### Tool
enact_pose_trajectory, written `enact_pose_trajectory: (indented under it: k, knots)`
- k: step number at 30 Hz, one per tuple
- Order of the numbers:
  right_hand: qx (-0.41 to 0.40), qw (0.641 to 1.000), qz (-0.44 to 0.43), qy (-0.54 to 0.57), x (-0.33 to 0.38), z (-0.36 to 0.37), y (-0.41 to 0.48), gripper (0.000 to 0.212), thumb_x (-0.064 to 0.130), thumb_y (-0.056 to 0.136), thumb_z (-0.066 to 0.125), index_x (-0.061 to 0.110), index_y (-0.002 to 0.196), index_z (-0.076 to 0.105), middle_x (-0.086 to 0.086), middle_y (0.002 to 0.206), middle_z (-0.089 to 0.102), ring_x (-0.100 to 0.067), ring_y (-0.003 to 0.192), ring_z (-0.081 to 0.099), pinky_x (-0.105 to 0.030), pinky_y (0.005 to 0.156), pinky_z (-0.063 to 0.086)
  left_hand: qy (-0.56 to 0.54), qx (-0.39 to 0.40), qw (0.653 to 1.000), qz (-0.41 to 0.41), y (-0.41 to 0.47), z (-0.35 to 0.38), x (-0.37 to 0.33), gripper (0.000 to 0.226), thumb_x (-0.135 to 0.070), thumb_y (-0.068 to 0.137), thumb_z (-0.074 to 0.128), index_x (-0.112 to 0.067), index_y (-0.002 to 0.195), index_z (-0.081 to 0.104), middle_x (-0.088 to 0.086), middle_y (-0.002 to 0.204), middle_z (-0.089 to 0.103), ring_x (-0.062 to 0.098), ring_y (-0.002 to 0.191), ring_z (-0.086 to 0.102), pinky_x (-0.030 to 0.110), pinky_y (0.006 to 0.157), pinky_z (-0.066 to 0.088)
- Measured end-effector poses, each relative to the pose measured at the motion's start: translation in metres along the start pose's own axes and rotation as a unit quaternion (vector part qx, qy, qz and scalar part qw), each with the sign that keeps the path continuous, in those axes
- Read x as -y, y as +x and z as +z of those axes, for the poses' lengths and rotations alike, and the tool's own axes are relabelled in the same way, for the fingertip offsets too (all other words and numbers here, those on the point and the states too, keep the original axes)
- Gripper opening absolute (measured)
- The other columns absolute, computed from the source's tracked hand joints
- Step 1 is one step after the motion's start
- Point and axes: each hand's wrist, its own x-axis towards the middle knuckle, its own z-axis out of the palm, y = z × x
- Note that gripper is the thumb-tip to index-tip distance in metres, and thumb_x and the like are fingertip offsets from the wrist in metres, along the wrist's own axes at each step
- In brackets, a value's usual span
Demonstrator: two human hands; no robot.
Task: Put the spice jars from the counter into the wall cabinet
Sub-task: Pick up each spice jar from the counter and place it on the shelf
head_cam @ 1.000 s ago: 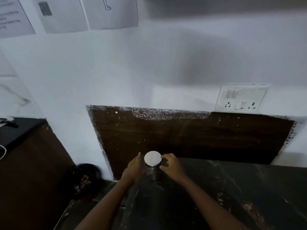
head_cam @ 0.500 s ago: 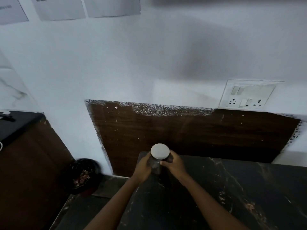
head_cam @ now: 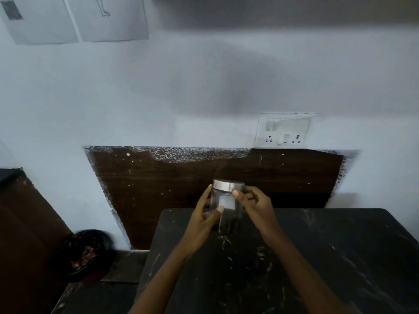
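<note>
A clear glass spice jar [head_cam: 226,207] with a silver metal lid and a white label is held up over the back edge of the dark marble counter [head_cam: 317,257]. My left hand [head_cam: 201,223] grips the jar's left side, thumb across the front. My right hand [head_cam: 254,205] holds the right side near the lid, thumb on the lid's rim. Dark contents sit at the jar's bottom. The underside of the wall cabinet [head_cam: 283,10] shows as a dark band along the top edge.
A white switch and socket plate [head_cam: 283,131] is on the wall above a dark wood backsplash [head_cam: 181,189]. A black round bin [head_cam: 84,254] stands on the floor at the left. Papers [head_cam: 74,17] hang at the upper left.
Both hands have lifted the jar off the counter and tilted it, so its side and label now face me instead of its lid top.
</note>
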Motion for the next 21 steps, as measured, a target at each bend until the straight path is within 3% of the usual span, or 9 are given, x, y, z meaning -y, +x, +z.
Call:
enact_pose_trajectory:
  k: [3, 6, 9, 13, 16, 21]
  knots:
    - [-0.002, 1.000, -0.010, 0.012, 0.014, -0.034, -0.008, 0.030, 0.027, 0.087, 0.062, 0.014, 0.114, 0.061, -0.008, 0.105, 0.064, -0.017, 0.094, 0.064, -0.024, 0.071, 0.057, -0.030, 0.001, 1.000, 0.002, 0.000, 0.021, -0.018, 0.064, -0.041, 0.087, 0.056, -0.039, 0.142, 0.022, 0.000, 0.130, 0.053, 0.014, 0.112, 0.059, 0.026, 0.080, 0.055]
    - [0.007, 0.999, -0.018, 0.028, 0.030, -0.066, -0.018, 0.034, 0.020, 0.087, 0.061, 0.013, 0.120, 0.058, -0.009, 0.106, 0.063, -0.014, 0.092, 0.064, -0.021, 0.069, 0.057, -0.069, 0.021, 0.997, -0.011, -0.001, 0.041, -0.034, 0.062, -0.035, 0.088, 0.050, -0.036, 0.144, 0.025, -0.001, 0.124, 0.057, 0.010, 0.102, 0.065, 0.024, 0.071, 0.056]
    - [0.018, 0.998, -0.018, 0.050, 0.042, -0.092, -0.029, 0.035, 0.018, 0.087, 0.060, 0.019, 0.121, 0.056, -0.006, 0.108, 0.063, -0.015, 0.095, 0.064, -0.030, 0.073, 0.058, -0.083, 0.034, 0.996, 0.000, -0.003, 0.062, -0.053, 0.054, -0.030, 0.090, 0.047, -0.034, 0.141, 0.030, -0.010, 0.113, 0.059, 0.003, 0.092, 0.068, 0.028, 0.069, 0.058]
    - [0.050, 0.996, -0.004, 0.069, 0.048, -0.115, -0.042, 0.038, 0.023, 0.088, 0.057, 0.031, 0.124, 0.050, 0.002, 0.110, 0.065, -0.010, 0.097, 0.064, -0.028, 0.072, 0.057, -0.108, 0.036, 0.993, -0.005, -0.004, 0.083, -0.065, 0.049, -0.031, 0.092, 0.044, -0.036, 0.140, 0.033, -0.014, 0.112, 0.059, 0.009, 0.094, 0.068, 0.038, 0.073, 0.059]
    - [0.065, 0.993, 0.005, 0.097, 0.050, -0.125, -0.048, 0.044, 0.024, 0.085, 0.058, 0.031, 0.127, 0.049, -0.003, 0.114, 0.065, -0.020, 0.101, 0.066, -0.039, 0.080, 0.057, -0.107, 0.038, 0.994, -0.005, -0.006, 0.091, -0.071, 0.049, -0.033, 0.091, 0.045, -0.037, 0.139, 0.035, -0.012, 0.116, 0.059, 0.014, 0.099, 0.066, 0.041, 0.075, 0.059]
    - [0.074, 0.991, -0.004, 0.116, 0.050, -0.135, -0.054, 0.055, 0.029, 0.074, 0.062, 0.030, 0.128, 0.050, -0.005, 0.113, 0.066, -0.023, 0.102, 0.066, -0.046, 0.082, 0.056, -0.097, 0.033, 0.995, -0.011, -0.008, 0.096, -0.073, 0.056, -0.042, 0.083, 0.051, -0.039, 0.138, 0.038, -0.004, 0.126, 0.057, 0.024, 0.107, 0.064, 0.048, 0.077, 0.057]
